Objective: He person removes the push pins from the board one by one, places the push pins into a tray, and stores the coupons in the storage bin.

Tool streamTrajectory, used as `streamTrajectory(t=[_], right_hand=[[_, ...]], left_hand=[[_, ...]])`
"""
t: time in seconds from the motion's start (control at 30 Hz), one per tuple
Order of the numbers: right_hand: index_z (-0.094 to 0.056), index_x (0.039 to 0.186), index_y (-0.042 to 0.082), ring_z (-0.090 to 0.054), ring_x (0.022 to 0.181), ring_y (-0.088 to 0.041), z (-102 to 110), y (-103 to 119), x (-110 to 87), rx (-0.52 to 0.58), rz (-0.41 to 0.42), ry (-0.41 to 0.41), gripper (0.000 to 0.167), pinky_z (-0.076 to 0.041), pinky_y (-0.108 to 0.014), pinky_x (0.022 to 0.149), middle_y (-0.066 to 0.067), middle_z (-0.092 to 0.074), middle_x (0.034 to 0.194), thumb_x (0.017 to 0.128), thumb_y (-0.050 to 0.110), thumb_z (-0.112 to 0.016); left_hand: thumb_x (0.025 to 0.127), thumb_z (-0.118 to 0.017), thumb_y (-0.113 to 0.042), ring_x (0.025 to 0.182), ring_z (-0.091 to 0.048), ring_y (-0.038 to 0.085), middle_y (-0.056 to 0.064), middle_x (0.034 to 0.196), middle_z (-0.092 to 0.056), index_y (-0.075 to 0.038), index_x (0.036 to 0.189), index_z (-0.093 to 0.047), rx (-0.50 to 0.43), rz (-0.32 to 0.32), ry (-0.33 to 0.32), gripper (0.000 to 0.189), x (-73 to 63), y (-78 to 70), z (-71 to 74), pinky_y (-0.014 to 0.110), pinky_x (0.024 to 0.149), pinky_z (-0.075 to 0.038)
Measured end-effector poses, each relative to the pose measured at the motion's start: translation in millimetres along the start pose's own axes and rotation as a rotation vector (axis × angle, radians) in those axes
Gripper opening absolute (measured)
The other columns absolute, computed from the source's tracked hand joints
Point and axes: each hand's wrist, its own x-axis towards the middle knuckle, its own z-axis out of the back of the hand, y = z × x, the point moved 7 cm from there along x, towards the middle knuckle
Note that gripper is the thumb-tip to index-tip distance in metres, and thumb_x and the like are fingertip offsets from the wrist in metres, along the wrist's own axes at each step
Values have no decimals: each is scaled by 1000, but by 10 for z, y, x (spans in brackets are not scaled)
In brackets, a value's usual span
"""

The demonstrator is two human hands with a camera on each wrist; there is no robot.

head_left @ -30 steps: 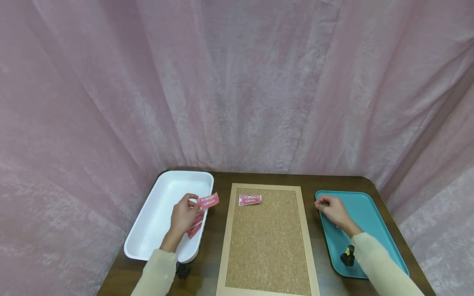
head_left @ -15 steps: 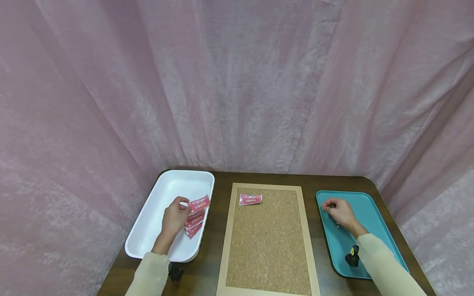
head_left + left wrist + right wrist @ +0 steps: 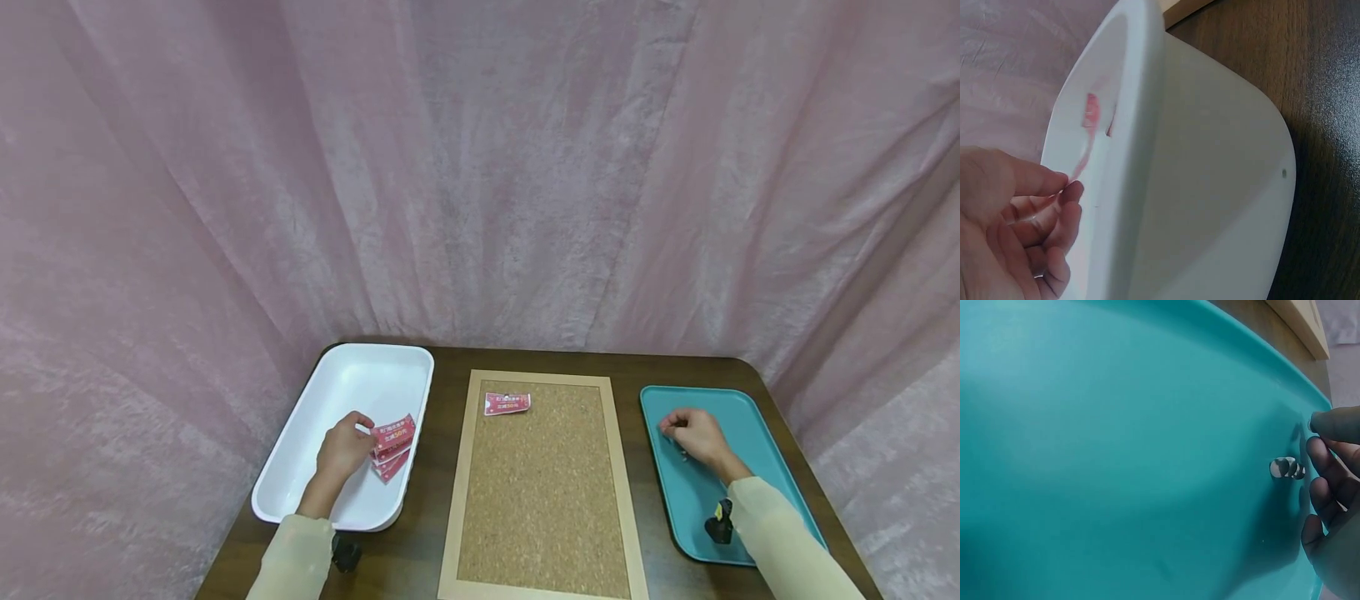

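My left hand point(image 3: 342, 450) is low inside the white tub point(image 3: 330, 392), pinching a red coupon point(image 3: 395, 432) between thumb and fingertips. More red coupons point(image 3: 392, 468) lie overlapped under it by the tub's right wall. In the left wrist view, the held coupon point(image 3: 1090, 112) curves away from the fingertips. My right hand point(image 3: 693, 433) is over the left part of the teal tray point(image 3: 720, 398), fingers curled. Close beside its fingertips a small clear pushpin point(image 3: 1286, 467) lies on the tray. I cannot tell whether those fingers hold anything.
A cork board point(image 3: 547, 483) with a pale wooden frame lies between tub and tray. One red coupon point(image 3: 507, 404) is fixed near its upper left corner. All stand on a dark wooden table point(image 3: 540, 360), with a pink curtain point(image 3: 480, 167) behind.
My left hand has moved left and down with its coupon, from the tub's right rim to over the other coupons. My right hand has moved right and slightly down, in from the tray's left edge.
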Motion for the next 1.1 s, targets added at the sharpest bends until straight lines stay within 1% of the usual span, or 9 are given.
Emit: streamTrajectory(t=[0.2,0.37,0.53,0.63,0.73,0.83,0.9,1.0,1.1], right_hand=[[-78,96,-2,-58,77,-18,-8,-23,-14,2,-16,20,12,-47,-31,66,-14,-76,94,92,7,-70],[-77,95,-3,-58,72,-17,-24,-35,-24,11,-21,34,11,-47,-31,62,-14,-76,92,92,5,-70],[-78,95,-2,-59,73,-17,-33,-40,-34,6,-24,31,10,-48,-32,62,-13,-76,91,91,5,-72],[-78,96,-1,-58,75,-18,-32,-46,-33,-4,-36,34,11,-48,-33,64,-12,-76,92,91,8,-74],[-78,97,0,-58,77,-19,-30,-40,-24,-9,-54,31,14,-47,-34,66,-13,-75,95,93,13,-75],[-78,99,1,-58,81,-21,-14,6,-2,-10,-54,11,16,-47,-35,68,-14,-74,100,95,16,-73],[-79,99,3,-59,83,-22,9,62,17,-12,-45,-16,16,-47,-34,69,-15,-73,102,95,18,-74],[-78,100,3,-59,85,-22,41,166,49,-13,-21,-43,17,-46,-35,70,-18,-72,107,96,19,-74],[-78,102,4,-59,85,-23,73,276,77,-6,-7,-63,17,-47,-35,71,-18,-71,111,97,19,-73]], left_hand=[[92,-71,-18,79,-63,25,10,92,-74,-5,111,-69,48,40,58,23,4,69,-59,36,64,-43],[91,-72,-17,82,-63,28,17,102,-75,-5,109,-69,66,40,66,21,33,95,-60,39,66,-45],[91,-72,-19,88,-65,31,22,111,-74,-6,107,-69,76,34,85,21,53,114,-66,43,70,-47],[90,-72,-20,90,-66,32,22,112,-74,-7,107,-69,82,33,98,22,52,118,-76,44,72,-48],[88,-72,-20,88,-66,31,18,105,-74,-6,107,-69,86,31,103,23,41,111,-75,43,72,-48],[89,-72,-19,85,-66,28,13,98,-73,-6,109,-68,86,24,90,25,29,88,-54,42,71,-48],[90,-72,-19,85,-66,28,12,97,-73,-4,110,-68,77,16,69,25,23,59,-24,42,71,-48],[94,-71,-20,88,-68,28,12,101,-74,-4,112,-69,52,-4,14,24,21,-10,38,44,73,-50],[97,-70,-21,90,-69,29,14,104,-75,-4,113,-69,16,-43,-52,24,33,-101,96,44,74,-50]])
